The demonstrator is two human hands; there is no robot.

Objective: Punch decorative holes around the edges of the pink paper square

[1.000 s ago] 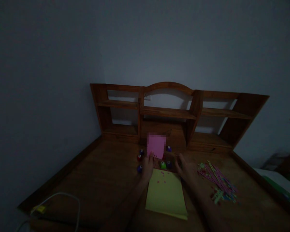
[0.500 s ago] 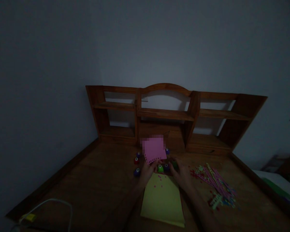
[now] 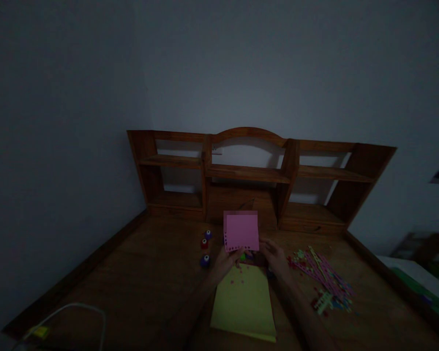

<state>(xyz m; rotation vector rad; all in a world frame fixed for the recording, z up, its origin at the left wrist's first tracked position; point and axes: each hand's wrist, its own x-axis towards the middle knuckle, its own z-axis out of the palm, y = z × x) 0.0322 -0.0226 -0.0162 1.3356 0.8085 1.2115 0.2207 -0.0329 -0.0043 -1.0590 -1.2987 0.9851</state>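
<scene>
A square pink sheet of paper (image 3: 242,231) is held up in front of me, with a row of small punched holes along its lower and left edges. My left hand (image 3: 223,263) pinches its bottom edge. At the lower right edge, the fingers of my right hand (image 3: 276,258) are closed on the same sheet. Behind and below the paper, a green craft punch (image 3: 243,256) shows only in part. A yellow sheet (image 3: 243,302) lies under my wrists, with several pink paper bits near its top.
Left of the paper stand a blue punch (image 3: 205,261), a red punch (image 3: 204,243) and a purple punch (image 3: 208,234). Pink and yellow plastic strips (image 3: 325,273) lie heaped at right. A wooden shelf (image 3: 249,173) backs the desk; a white cable (image 3: 76,305) curves at lower left.
The pink sheet has shifted right and straightened. My right hand has left the dark green punch on the desk and come to the sheet's right edge.
</scene>
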